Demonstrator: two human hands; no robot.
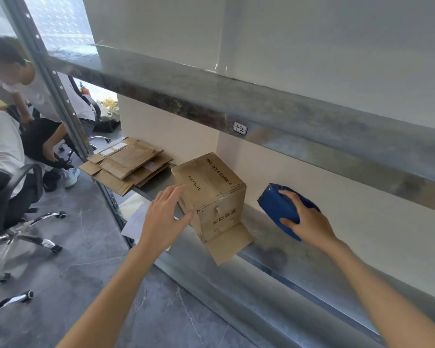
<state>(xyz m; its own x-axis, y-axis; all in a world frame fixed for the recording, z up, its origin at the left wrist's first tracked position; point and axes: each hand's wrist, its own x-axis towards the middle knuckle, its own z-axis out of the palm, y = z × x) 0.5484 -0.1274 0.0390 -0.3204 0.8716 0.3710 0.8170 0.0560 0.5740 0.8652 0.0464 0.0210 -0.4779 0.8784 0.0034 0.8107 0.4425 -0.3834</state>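
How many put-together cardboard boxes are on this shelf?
1. The cardboard box stands on the shelf, the left hand touching it, beside the blue packet that the right hand grips. The flattened boxes piled at the far left are not counted; others may be hidden.

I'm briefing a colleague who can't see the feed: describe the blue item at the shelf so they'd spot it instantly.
Find the metal shelf below the beam bearing a white label. Right of the cardboard box, the right hand grips a blue packet. It is the only glossy blue thing; its neighbours are brown cardboard.
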